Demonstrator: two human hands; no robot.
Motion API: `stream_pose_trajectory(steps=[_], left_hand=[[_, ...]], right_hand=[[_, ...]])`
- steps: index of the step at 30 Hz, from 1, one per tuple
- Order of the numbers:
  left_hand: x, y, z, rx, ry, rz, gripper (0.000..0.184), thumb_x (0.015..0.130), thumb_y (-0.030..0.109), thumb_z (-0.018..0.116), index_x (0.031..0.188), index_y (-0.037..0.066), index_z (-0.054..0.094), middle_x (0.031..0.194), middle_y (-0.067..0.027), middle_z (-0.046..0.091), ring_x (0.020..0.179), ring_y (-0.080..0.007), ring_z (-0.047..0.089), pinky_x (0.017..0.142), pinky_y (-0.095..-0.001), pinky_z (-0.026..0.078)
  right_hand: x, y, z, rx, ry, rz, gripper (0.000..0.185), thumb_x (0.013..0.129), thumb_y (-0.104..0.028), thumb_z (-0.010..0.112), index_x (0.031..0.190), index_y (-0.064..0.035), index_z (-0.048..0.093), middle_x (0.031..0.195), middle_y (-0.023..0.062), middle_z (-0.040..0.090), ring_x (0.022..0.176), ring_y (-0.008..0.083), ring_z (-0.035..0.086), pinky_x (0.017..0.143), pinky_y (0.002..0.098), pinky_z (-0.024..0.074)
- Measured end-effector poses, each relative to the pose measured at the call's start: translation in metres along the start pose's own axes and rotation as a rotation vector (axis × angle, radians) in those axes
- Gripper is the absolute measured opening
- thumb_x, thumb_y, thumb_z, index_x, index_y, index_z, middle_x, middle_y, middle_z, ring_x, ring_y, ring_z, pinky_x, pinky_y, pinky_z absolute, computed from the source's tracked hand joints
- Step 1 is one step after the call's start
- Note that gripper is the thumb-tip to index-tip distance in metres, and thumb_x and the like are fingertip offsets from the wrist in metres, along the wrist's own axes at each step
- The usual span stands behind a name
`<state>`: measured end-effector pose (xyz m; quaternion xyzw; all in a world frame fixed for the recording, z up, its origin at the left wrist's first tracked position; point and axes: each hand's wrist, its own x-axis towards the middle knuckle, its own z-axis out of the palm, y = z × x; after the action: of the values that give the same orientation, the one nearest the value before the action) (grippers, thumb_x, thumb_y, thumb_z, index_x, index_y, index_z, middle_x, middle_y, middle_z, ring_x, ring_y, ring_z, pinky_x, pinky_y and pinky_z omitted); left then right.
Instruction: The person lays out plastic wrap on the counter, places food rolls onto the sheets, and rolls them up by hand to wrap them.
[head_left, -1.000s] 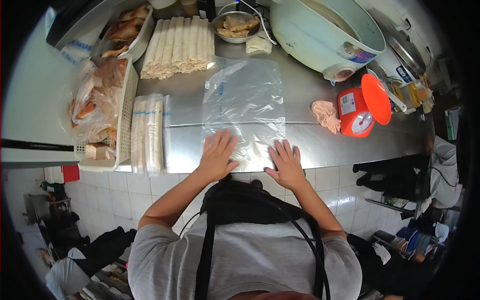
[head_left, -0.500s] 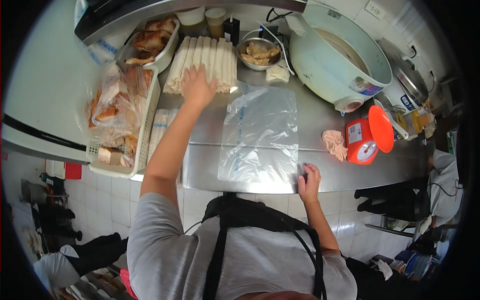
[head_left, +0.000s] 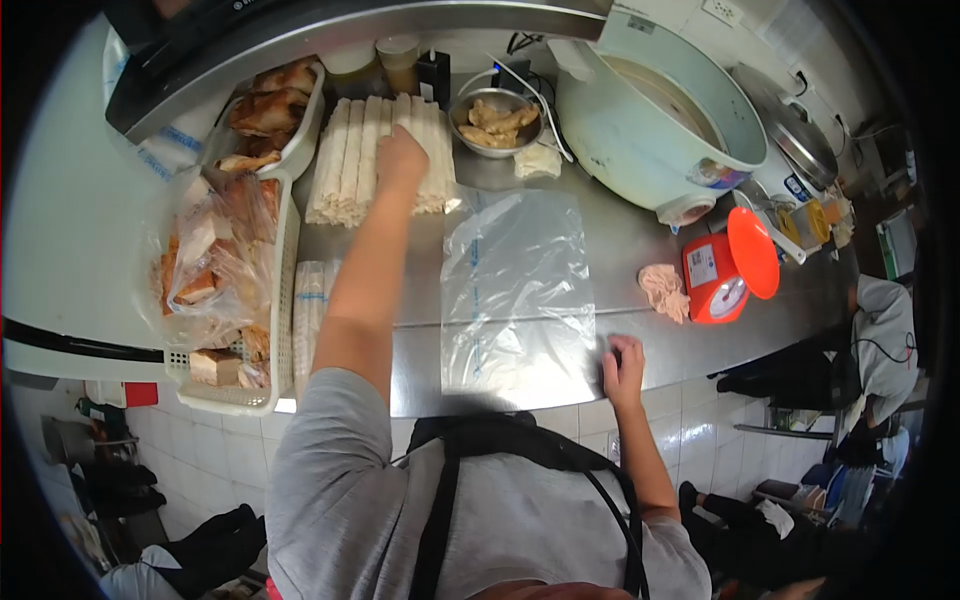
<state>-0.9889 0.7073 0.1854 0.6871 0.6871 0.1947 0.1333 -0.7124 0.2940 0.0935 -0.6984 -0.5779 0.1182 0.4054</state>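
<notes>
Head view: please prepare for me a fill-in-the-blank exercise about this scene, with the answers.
The ____ hand is at the pale rolls.
The ____ hand is near the front edge of the steel table.
The lettering on the clear bag is ____.
The crumpled item between the bag and the red scale is ____.
Missing words: left; right; blue; pink.

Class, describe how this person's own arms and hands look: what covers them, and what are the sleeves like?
The left hand and right hand are bare, with no gloves to be seen. The forearms are uncovered too. The grey shirt has short, plain sleeves, ending near the elbows. Black straps run over the shirt.
</notes>
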Motion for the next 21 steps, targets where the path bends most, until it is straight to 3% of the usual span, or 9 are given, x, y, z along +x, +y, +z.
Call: stream_pose_trajectory(steps=[1, 3, 6, 9, 12, 14, 17, 19, 21], left_hand=[[0.008, -0.013, 0.0, -0.047, -0.006, 0.003, 0.03, 0.08, 0.01, 0.047, 0.107, -0.004, 0.05, 0.106, -0.0225, 0.056, 0.097, -0.0332, 0.056, 0.079, -0.0439, 0.045], [0.002, -0.023, -0.027, -0.582, -0.261, -0.2, 0.027, 0.078, 0.005, 0.048, 0.102, -0.004, 0.053, 0.093, -0.0195, 0.059, 0.085, -0.0287, 0.06, 0.074, -0.0415, 0.049], [-0.055, -0.012, -0.069, -1.158, -0.498, -0.222, 0.035, 0.078, 0.005, 0.049, 0.111, -0.006, 0.049, 0.093, -0.0149, 0.059, 0.083, -0.0242, 0.059, 0.07, -0.0337, 0.051], [-0.109, -0.001, -0.065, -1.081, -0.76, 0.001, 0.04, 0.077, 0.004, 0.05, 0.117, -0.002, 0.048, 0.097, -0.0116, 0.058, 0.083, -0.0193, 0.057, 0.07, -0.0274, 0.049], [-0.178, 0.018, -0.046, -0.923, -0.983, 0.359, 0.042, 0.077, 0.005, 0.051, 0.118, 0.003, 0.048, 0.101, -0.0086, 0.057, 0.086, -0.017, 0.055, 0.076, -0.0276, 0.046], [-0.212, 0.021, -0.022, -0.683, -1.109, 0.581, 0.048, 0.076, 0.002, 0.049, 0.124, 0.004, 0.044, 0.111, -0.0073, 0.054, 0.094, -0.0125, 0.051, 0.083, -0.0269, 0.042], [-0.26, 0.009, 0.016, -0.456, -1.001, 0.616, 0.048, 0.073, 0.004, 0.054, 0.12, 0.008, 0.048, 0.104, -0.0103, 0.055, 0.095, -0.0211, 0.052, 0.082, -0.0327, 0.042], [-0.281, -0.004, 0.028, -0.316, -0.809, 0.748, 0.046, 0.071, 0.006, 0.058, 0.117, 0.01, 0.051, 0.099, -0.0117, 0.055, 0.095, -0.0253, 0.052, 0.082, -0.036, 0.041], [-0.298, -0.013, 0.022, -0.212, -0.644, 0.733, 0.041, 0.07, 0.01, 0.062, 0.111, 0.011, 0.055, 0.095, -0.0113, 0.055, 0.095, -0.0275, 0.051, 0.082, -0.038, 0.04]], right_hand=[[0.012, -0.007, -0.001, -0.059, 0.01, -0.064, 0.032, 0.071, -0.014, 0.06, 0.101, -0.0044, 0.055, 0.106, 0.0176, 0.051, 0.097, 0.0342, 0.048, 0.085, 0.0432, 0.0355], [0.046, -0.04, 0.0, -0.183, 0.031, -0.211, 0.036, 0.07, -0.014, 0.062, 0.105, -0.0053, 0.054, 0.107, 0.0181, 0.05, 0.098, 0.0349, 0.047, 0.086, 0.0435, 0.0355], [0.099, -0.103, 0.004, -0.312, 0.042, -0.379, 0.055, 0.066, -0.014, 0.066, 0.117, -0.0098, 0.048, 0.119, 0.0173, 0.044, 0.108, 0.0347, 0.041, 0.09, 0.0451, 0.0324], [0.13, -0.15, 0.005, -0.436, 0.058, -0.497, 0.067, 0.063, -0.015, 0.069, 0.125, -0.0171, 0.043, 0.127, 0.0162, 0.037, 0.116, 0.0357, 0.035, 0.092, 0.0499, 0.0293], [0.131, -0.159, 0.008, -0.56, 0.039, -0.59, 0.059, 0.063, -0.014, 0.068, 0.118, -0.0189, 0.049, 0.121, 0.0123, 0.044, 0.113, 0.0319, 0.039, 0.093, 0.0516, 0.0283], [0.118, -0.136, 0.009, -0.555, -0.265, -0.548, 0.048, 0.064, -0.012, 0.067, 0.11, -0.0174, 0.054, 0.112, 0.0085, 0.05, 0.109, 0.0276, 0.044, 0.092, 0.0495, 0.0295], [0.079, -0.08, 0.026, -0.529, -0.604, -0.453, 0.029, 0.067, -0.01, 0.064, 0.095, -0.0154, 0.06, 0.095, 0.0025, 0.058, 0.097, 0.0211, 0.051, 0.088, 0.0425, 0.0332], [0.06, -0.076, 0.019, -0.444, -0.619, -0.432, 0.029, 0.067, -0.011, 0.064, 0.095, -0.0153, 0.06, 0.093, 0.0024, 0.058, 0.095, 0.0212, 0.052, 0.084, 0.0391, 0.0342], [0.046, -0.069, 0.016, -0.328, -0.559, -0.438, 0.032, 0.067, -0.012, 0.066, 0.098, -0.0154, 0.061, 0.093, 0.0022, 0.057, 0.092, 0.0213, 0.051, 0.081, 0.036, 0.0347]])
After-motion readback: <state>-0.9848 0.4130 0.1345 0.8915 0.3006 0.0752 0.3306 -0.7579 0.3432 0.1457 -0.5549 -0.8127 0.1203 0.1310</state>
